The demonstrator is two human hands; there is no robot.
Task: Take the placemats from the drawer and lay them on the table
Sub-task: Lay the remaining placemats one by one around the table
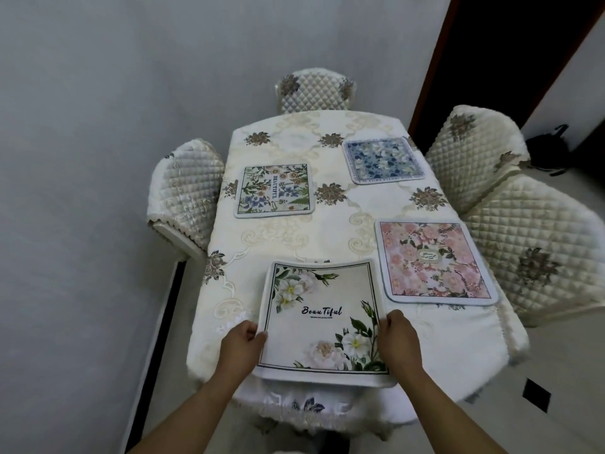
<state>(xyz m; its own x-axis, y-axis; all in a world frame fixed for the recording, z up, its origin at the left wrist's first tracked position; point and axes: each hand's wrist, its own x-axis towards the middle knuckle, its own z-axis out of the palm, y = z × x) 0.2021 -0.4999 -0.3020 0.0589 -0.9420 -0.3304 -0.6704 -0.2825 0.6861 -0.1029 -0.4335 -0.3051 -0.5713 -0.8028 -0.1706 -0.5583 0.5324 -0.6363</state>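
So, last one I reckon: the square cream fabric placemat with white flowers [322,316] is at the near end of the cream embroidered tabletop [327,231], front edge hanging past the rim. I'd slide it away from me, square it with the pink floral mat [435,260] beside it, then flatten the curled far edge. My left grip [244,339] and right grip [397,332] each pinch a side edge, fingers curled round it.
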